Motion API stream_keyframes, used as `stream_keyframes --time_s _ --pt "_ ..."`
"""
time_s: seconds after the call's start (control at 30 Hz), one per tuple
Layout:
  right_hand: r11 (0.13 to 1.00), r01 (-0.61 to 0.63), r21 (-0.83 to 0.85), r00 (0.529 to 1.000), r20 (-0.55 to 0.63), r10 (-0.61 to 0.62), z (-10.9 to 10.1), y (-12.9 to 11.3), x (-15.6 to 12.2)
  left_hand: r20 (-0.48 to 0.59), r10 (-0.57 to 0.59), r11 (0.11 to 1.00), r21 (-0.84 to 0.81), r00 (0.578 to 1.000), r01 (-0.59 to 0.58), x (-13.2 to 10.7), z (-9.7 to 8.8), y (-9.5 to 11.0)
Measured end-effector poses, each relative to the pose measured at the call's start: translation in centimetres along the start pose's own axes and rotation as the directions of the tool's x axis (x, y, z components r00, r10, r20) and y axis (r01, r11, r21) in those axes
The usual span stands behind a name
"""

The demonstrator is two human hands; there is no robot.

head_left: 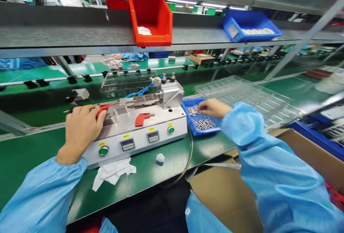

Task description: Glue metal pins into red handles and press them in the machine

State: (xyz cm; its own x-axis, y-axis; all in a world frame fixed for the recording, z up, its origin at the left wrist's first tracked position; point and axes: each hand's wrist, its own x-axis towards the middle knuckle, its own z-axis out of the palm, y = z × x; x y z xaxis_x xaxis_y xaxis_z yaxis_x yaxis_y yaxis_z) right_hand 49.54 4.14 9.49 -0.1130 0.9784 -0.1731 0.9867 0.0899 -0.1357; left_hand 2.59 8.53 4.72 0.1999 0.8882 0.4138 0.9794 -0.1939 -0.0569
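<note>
My left hand (83, 129) is closed around a red plastic piece (104, 108) at the left end of a white bench machine (139, 138). On the machine's top lies a red pistol-shaped piece (142, 119) with a thin metal tip. To the machine's right sits a blue tray (205, 132) of small metal pins (203, 122), split between two sections. My right hand (215, 108) is over the tray's back section, fingertips pinched together; anything between them is too small to make out. Green buttons and two small displays line the machine's front.
A white cloth (114, 171) and a small white-and-blue cap-like item (160, 158) lie before the machine. Clear plastic trays (247, 95) stand behind at right. Overhead, a shelf carries a red bin (153, 39) and a blue bin (249, 28). A cardboard box (223, 193) is below the bench edge.
</note>
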Motion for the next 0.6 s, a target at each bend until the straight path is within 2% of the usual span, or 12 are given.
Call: stream_keyframes --time_s 0.07,0.13,0.23,0.3,0.37,0.43,0.53,0.6 --pt "0.989 -0.133 -0.064 0.985 0.099 0.139 2.6 1.9 0.6 -0.010 0.001 1.000 0.019 1.000 0.000 -0.1 0.0 0.2" --pt "0.975 -0.209 -0.075 0.969 0.115 0.217 5.7 3.0 1.6 -0.011 0.009 1.000 0.026 1.000 -0.009 -0.1 -0.3 0.4" --pt "0.962 -0.269 -0.051 0.957 0.096 0.273 9.7 3.6 3.1 0.000 0.024 0.999 0.026 1.000 -0.024 -0.1 -0.6 0.5" --pt "0.962 -0.274 -0.005 0.957 0.096 0.273 11.1 3.9 3.8 0.009 0.031 0.999 0.033 0.999 -0.031 0.0 -0.6 0.4" --pt "0.966 -0.248 0.067 0.966 0.094 0.241 11.2 4.5 4.1 0.009 0.034 0.999 0.030 0.999 -0.034 0.0 -0.5 0.4" --pt "0.967 -0.199 0.159 0.979 0.079 0.188 10.4 5.1 3.7 0.000 0.029 1.000 0.011 1.000 -0.029 0.0 -0.3 0.3" --pt "0.949 -0.108 0.295 0.994 0.036 0.102 7.9 5.6 1.9 -0.007 0.010 1.000 -0.015 1.000 -0.010 0.0 -0.1 0.4" --pt "0.884 -0.044 0.466 0.998 -0.010 0.055 6.0 5.1 0.2 -0.005 0.010 0.999 -0.032 1.000 -0.010 0.0 0.0 0.4"
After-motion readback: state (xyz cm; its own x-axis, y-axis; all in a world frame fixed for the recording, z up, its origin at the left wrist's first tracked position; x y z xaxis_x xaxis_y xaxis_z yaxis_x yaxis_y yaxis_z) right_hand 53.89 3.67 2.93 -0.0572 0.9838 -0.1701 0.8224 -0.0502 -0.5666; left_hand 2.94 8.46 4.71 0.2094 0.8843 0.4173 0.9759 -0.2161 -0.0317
